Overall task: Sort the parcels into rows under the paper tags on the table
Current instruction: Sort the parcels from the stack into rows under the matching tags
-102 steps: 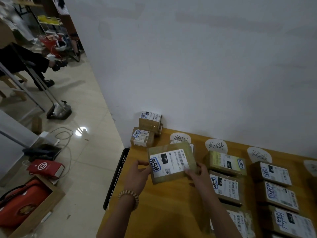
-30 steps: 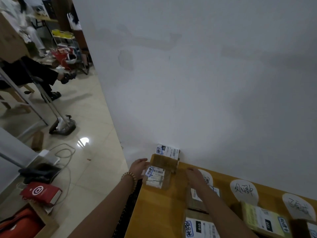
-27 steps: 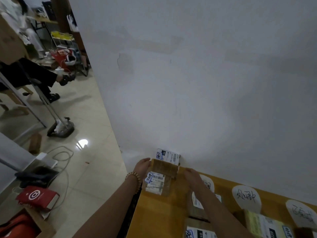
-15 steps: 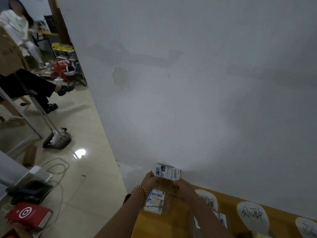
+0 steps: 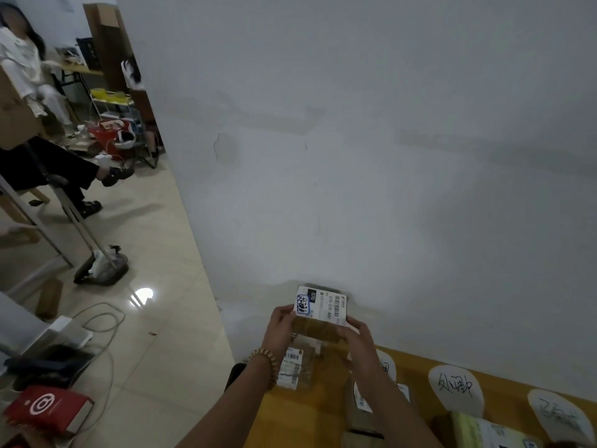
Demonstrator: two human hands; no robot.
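A yellow-brown surface [image 5: 290, 415] fills the lower right, pushed against a white wall [image 5: 387, 156], with pale floor tiles [image 5: 155, 334] to its left. On the floor lie a red box [image 5: 48, 407] and loose cables [image 5: 100, 321], and a seated person [image 5: 48, 163] is at the far left. 2 oval paper tags [image 5: 455, 386] [image 5: 559, 415] lie along the wall edge of the surface. The left hand [image 5: 281, 324], with a bead bracelet [image 5: 266, 363] on its wrist, and the right hand [image 5: 357, 344] both grasp a brown parcel [image 5: 321, 313], holding it in the air above the far left corner of the surface, its white label facing the camera. Half a second ago this parcel stood against the wall on top of the stack; now it is lifted clear, and a smaller parcel [image 5: 295, 367] remains on the surface below it. A 3rd tag [image 5: 386, 367] is mostly hidden by the right forearm, as is a parcel [image 5: 361, 402] beneath it. A parcel with a greenish label [image 5: 478, 428] is cut off by the bottom edge, and the print on the labels is too small to read.
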